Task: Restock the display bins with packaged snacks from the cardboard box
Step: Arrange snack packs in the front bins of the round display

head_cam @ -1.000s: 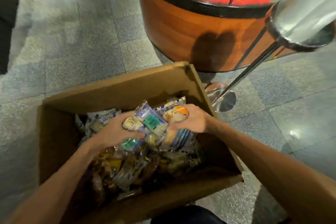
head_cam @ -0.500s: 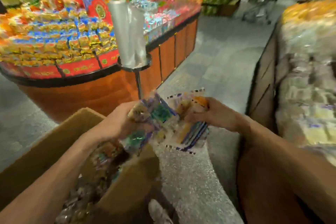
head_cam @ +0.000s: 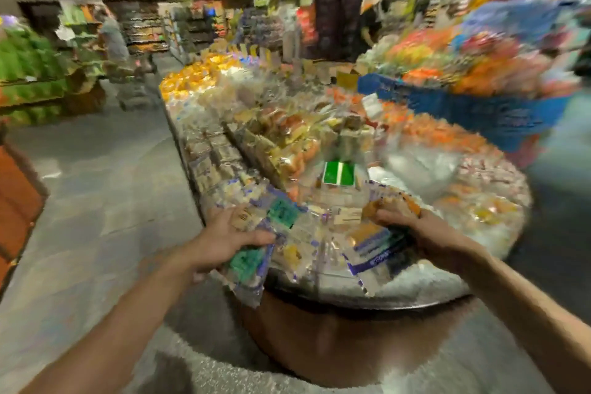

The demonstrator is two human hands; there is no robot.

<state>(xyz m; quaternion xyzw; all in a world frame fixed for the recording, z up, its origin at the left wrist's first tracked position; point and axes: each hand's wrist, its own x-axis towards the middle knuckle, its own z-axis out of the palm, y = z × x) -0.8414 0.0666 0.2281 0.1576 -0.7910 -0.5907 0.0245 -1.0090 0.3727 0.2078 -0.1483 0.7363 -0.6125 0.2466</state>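
In the head view, which is heavily blurred, the left hand (head_cam: 224, 240) is sitting at about seven o'clock of the frame. Its thumb and fingers are curling round the left end of a bundle of snack packets (head_cam: 307, 233). The right hand (head_cam: 428, 233), at about four o'clock, is gripping the right end of the same bundle, fingers bent over an orange-topped packet. The clear packets with blue and green printing are fanning out between the two hands, at six o'clock from the centre, some hanging below the knuckles.

The bundle is hovering over the near rim of a round display bin (head_cam: 367, 301). Whether any packet is touching the goods beneath it I cannot tell. The bin's heaped wrapped snacks are stretching away toward twelve o'clock. A green label (head_cam: 339, 173) is standing among them just beyond the hands. At two o'clock a blue crate (head_cam: 479, 109) is holding orange packs. Grey floor (head_cam: 96, 201) is running along the nine o'clock side, and a person (head_cam: 112, 38) is standing far off at eleven o'clock
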